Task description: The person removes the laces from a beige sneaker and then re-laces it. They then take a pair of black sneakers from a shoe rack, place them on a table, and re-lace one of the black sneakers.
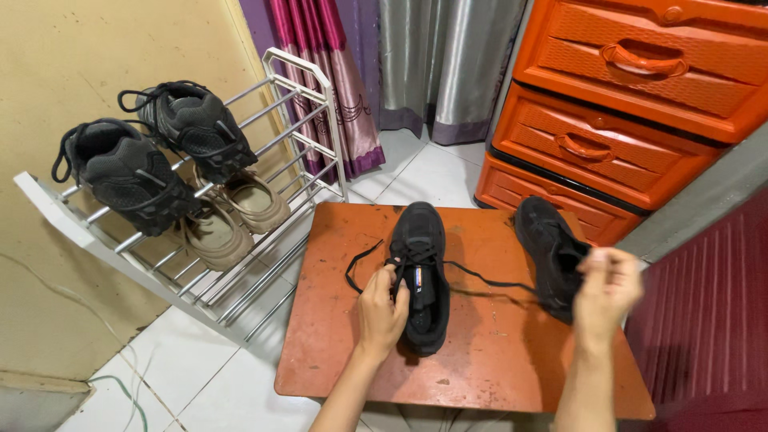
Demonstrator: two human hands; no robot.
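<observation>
Lacing is under way here: the left hand point(382, 308) has its fingers pinched together on the lace at the throat of the black shoe point(419, 272), which lies in the middle of the orange counter point(336, 352), while the right hand point(606, 288), blurred, has its fingers closed on the far end of that black lace point(488, 278), drawn taut across the top. A second black shoe point(550, 248) sits just beside the right hand; judging by this, the lace end needs guiding to an eyelet, with the slack kept under control
</observation>
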